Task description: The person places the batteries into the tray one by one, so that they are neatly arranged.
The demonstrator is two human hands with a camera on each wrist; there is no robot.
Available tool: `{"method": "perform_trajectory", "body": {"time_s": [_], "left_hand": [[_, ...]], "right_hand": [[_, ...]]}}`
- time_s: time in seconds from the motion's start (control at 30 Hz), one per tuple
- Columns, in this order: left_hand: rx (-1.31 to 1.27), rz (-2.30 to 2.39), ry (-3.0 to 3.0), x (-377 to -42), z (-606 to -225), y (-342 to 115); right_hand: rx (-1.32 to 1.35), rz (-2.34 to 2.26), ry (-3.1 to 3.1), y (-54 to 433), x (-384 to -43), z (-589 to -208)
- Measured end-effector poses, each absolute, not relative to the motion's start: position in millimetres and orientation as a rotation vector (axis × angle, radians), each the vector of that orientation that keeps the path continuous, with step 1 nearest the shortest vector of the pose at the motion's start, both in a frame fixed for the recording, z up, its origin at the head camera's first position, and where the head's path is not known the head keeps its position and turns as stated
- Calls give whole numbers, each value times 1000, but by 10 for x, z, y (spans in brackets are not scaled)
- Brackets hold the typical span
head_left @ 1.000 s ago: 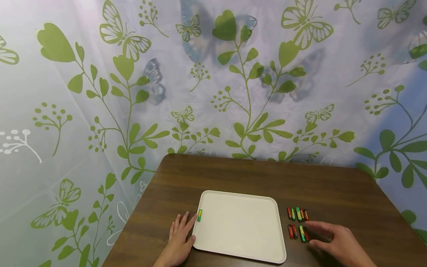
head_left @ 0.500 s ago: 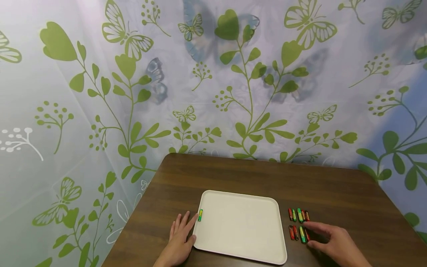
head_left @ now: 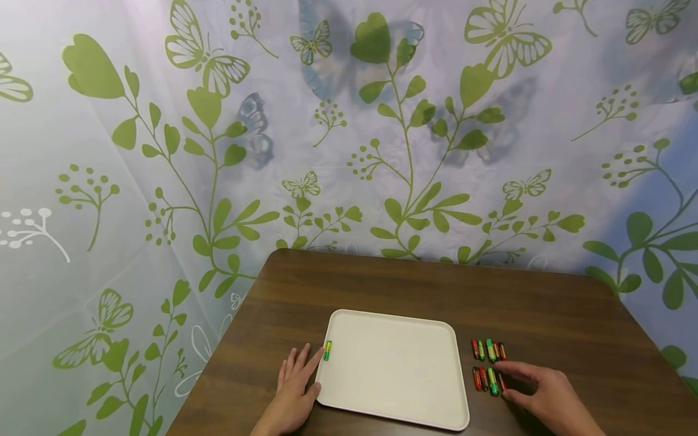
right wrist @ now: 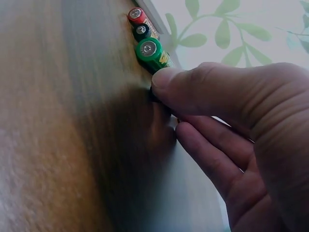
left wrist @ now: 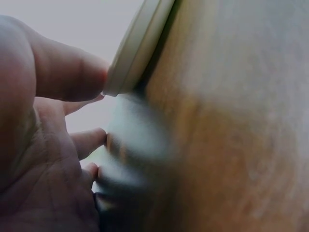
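Observation:
At the left edge of the cream tray (head_left: 392, 369), my left hand (head_left: 291, 393) lies with its fingers spread. Its thumb (left wrist: 77, 75) touches the tray's rim in the left wrist view. A small green and yellow battery (head_left: 328, 350) lies inside the tray, near the index fingertip. Right of the tray, my right hand (head_left: 551, 393) pinches a dark and red battery (head_left: 503, 381) end to end between thumb and index finger. The thumb (right wrist: 169, 79) hides most of that battery in the right wrist view. Beside it lies a thicker green battery (head_left: 493, 381).
Two red and black batteries (head_left: 480, 378) lie left of the green one. A back row of several red and green batteries (head_left: 489, 350) sits just beyond. All are on the brown wooden table (head_left: 382, 278), and a butterfly-patterned curtain (head_left: 327, 121) hangs behind it.
The thicker green battery in the front row has shifted slightly left, so the gap between it and the pinched battery has widened. My left hand and the tray have stayed put.

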State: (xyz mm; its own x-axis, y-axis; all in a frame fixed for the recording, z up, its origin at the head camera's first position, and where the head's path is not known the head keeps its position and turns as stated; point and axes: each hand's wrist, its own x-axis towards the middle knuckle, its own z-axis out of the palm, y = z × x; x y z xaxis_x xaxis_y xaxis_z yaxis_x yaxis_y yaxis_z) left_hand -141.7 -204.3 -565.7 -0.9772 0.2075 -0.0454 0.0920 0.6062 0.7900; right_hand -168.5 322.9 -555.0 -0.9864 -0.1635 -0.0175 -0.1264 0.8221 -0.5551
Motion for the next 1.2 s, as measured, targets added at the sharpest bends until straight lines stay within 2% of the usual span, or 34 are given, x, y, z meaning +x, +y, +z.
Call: {"method": "perform_trajectory", "body": {"time_s": [0.53, 1.2], "left_hand": [[268, 1308, 2709, -1429, -5659, -2063], [276, 1333, 2688, -1422, -5651, -2066]], "right_hand": [[-188, -910, 3046, 3137, -1647, -5429], [-457, -1268, 3074, 2218, -2000, -5141]]}}
